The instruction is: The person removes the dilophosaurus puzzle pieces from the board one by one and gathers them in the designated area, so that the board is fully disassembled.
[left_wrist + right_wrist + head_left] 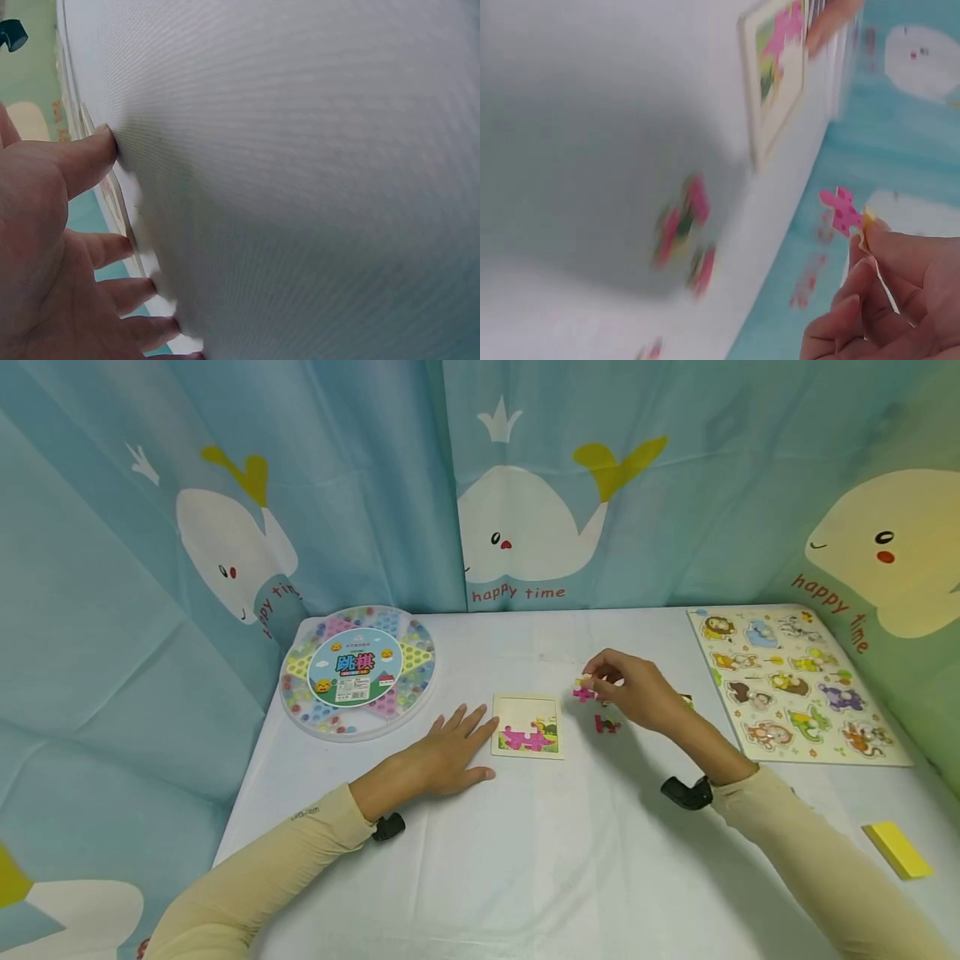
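Observation:
A small wooden puzzle board (525, 712) with a raised pale rim lies mid-table, its lower part filled with pink and green pieces. My left hand (442, 758) rests flat with fingers spread, the fingertips at the board's left edge. To the right of the board, my right hand (633, 690) pinches a jigsaw piece (841, 212), pink with darker spots and a yellow end, between thumb and fingers. It is held above the table. Below that hand lies a loose pink and dark green piece (607, 724); another loose piece (687, 700) shows partly behind the right wrist.
A round Chinese checkers box (356, 670) with coloured marbles sits at the back left. On the right lies a large animal peg puzzle board (798, 685), with a yellow block (897, 850) nearer the front. Whale-printed curtains (525, 485) hang behind the table.

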A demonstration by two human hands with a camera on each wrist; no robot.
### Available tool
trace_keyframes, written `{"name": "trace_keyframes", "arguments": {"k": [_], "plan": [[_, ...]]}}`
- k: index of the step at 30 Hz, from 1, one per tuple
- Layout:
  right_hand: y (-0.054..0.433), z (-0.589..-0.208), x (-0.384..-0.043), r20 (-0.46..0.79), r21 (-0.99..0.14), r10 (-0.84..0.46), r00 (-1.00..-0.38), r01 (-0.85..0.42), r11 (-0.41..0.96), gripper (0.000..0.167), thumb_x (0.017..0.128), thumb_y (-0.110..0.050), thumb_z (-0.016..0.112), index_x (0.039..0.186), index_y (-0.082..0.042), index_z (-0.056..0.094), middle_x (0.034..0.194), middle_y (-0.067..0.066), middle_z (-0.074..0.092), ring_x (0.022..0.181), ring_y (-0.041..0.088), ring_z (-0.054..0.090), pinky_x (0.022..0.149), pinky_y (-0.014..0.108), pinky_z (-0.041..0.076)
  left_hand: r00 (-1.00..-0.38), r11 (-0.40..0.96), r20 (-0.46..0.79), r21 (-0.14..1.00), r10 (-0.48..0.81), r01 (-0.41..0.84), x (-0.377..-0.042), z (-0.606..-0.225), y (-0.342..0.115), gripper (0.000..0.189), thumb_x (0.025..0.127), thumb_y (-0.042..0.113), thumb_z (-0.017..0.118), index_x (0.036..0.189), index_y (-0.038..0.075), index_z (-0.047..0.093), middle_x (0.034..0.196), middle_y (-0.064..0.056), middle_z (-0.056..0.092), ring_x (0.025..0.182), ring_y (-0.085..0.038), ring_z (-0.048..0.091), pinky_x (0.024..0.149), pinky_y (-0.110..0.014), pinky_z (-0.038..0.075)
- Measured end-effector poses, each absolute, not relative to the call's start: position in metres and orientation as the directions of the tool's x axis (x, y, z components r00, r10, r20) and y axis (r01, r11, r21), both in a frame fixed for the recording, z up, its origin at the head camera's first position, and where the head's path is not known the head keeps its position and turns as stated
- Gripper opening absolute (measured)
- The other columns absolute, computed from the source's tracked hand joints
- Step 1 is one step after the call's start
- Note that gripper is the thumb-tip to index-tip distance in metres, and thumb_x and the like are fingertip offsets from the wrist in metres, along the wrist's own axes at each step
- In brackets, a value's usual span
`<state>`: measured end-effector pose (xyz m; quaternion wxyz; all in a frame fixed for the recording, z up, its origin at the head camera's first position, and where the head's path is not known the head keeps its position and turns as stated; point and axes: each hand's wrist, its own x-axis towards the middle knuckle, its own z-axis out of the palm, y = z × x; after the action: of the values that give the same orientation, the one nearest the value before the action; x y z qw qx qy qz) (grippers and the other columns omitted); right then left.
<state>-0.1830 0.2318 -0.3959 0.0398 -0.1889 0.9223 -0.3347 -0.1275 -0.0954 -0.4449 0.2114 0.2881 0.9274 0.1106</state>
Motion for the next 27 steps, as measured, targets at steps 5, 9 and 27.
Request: {"name": "trace_keyframes", "arguments": {"k": [5, 9, 27], "plan": [[0.27, -0.39, -0.181, 0.063, -0.587, -0.328, -0.942, -0.301, 0.751, 0.017, 0.104, -0.018, 0.069, 0.115, -0.005, 0.071, 0.103, 0.013, 0.076, 0.095, 0.031, 0.072, 0.072, 0.029, 0.052, -0.746, 0.81, -0.328, 0.33, 0.58, 0.484, -0.127, -0.445, -0.096, 0.084, 0.107, 0.055, 0.055, 0.172, 0.019, 0.015, 0.179, -0.01, 0.006, 0.164, -0.039, 0.004, 0.129, -0.062, 0.014], [0.296, -0.393, -0.18, -0.032, -0.59, -0.333, -0.942, -0.251, 0.768, 0.017, 0.106, -0.019, 0.068, 0.114, -0.004, 0.07, 0.101, 0.012, 0.077, 0.095, 0.03, 0.071, 0.074, 0.033, 0.053, -0.746, 0.812, -0.332, 0.329, 0.578, 0.482, -0.127, -0.445, -0.096, 0.084, 0.107, 0.055, 0.054, 0.172, 0.019, 0.015, 0.179, -0.01, 0.006, 0.164, -0.04, 0.003, 0.129, -0.063, 0.014], [0.333, -0.423, -0.174, -0.22, -0.58, -0.349, -0.911, -0.166, 0.798, 0.016, 0.106, -0.016, 0.066, 0.11, -0.001, 0.067, 0.099, 0.009, 0.071, 0.092, 0.021, 0.062, 0.074, 0.033, 0.048, -0.743, 0.811, -0.334, 0.328, 0.58, 0.485, -0.128, -0.445, -0.095, 0.084, 0.107, 0.055, 0.054, 0.172, 0.018, 0.014, 0.178, -0.011, 0.005, 0.164, -0.039, 0.003, 0.129, -0.063, 0.013]]}}
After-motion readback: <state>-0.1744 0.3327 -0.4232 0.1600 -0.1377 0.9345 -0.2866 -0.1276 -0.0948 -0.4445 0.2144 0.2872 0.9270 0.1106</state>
